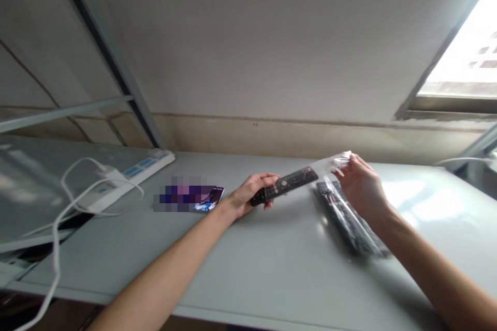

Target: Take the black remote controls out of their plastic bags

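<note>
My left hand (256,191) is closed around the lower end of a black remote control (289,183), held above the table and tilted up to the right. A clear plastic bag (328,164) covers the remote's upper end and stretches beyond it. At the bag's far end, my right hand (361,181) pinches the crumpled plastic. More black remotes in clear plastic (345,222) lie on the table below my right hand; how many cannot be told.
A phone (208,199) with a lit screen lies left of my left hand, beside a blurred-out patch. Farther left, a white power strip (147,164) carries a plugged-in charger with a looping white cable (56,248). The grey table (248,269) meets a wall; a metal post (143,119) stands at the back left.
</note>
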### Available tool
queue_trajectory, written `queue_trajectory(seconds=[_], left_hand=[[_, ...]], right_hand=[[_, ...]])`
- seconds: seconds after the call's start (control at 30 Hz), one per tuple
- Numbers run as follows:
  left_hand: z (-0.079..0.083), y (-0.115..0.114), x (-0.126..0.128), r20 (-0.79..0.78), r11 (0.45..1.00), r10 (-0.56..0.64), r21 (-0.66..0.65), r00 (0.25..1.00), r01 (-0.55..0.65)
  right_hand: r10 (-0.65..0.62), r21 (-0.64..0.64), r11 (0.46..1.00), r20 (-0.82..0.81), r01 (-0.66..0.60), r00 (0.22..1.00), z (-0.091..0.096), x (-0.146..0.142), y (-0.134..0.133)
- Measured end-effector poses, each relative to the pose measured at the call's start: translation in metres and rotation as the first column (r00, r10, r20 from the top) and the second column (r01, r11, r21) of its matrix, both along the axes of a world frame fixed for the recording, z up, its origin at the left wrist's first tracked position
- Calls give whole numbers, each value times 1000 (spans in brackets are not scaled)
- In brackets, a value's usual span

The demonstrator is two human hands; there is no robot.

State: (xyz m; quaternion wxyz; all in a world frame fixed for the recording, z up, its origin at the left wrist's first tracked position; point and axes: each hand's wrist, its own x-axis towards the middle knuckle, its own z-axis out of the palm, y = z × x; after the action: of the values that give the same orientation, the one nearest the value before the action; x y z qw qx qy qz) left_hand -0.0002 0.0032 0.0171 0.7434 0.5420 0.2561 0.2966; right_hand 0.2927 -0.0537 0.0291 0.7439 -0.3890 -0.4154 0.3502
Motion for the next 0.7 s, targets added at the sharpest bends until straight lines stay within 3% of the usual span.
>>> queue_trajectory(seconds=[0.13, 0.23, 0.33, 0.43, 0.53, 0.7], left_hand=[[-4, 2, 2, -64, 996, -59, 62, 996, 63], [-7, 3, 4, -57, 998, -8, 69, 998, 12], [-6, 2, 4, -7, 997, 71, 30, 997, -71], [-2, -2, 3, -11, 999, 52, -12, 999, -52], [3, -7, 3, -7, 1000, 19, -18, 1000, -19], [10, -16, 4, -71, 996, 29, 87, 997, -23]], right_hand=[[-190, 43, 979, -139, 198, 972, 9, 30, 1], [-394, -92, 918, -298, 385, 869, 15, 53, 4], [-495, -227, 869, -398, 440, 773, 16, 59, 6], [-465, -311, 880, -406, 360, 786, 12, 47, 9], [-421, -318, 896, -376, 312, 826, 7, 28, 9], [-313, -246, 930, -138, 274, 940, -5, 3, 2]])
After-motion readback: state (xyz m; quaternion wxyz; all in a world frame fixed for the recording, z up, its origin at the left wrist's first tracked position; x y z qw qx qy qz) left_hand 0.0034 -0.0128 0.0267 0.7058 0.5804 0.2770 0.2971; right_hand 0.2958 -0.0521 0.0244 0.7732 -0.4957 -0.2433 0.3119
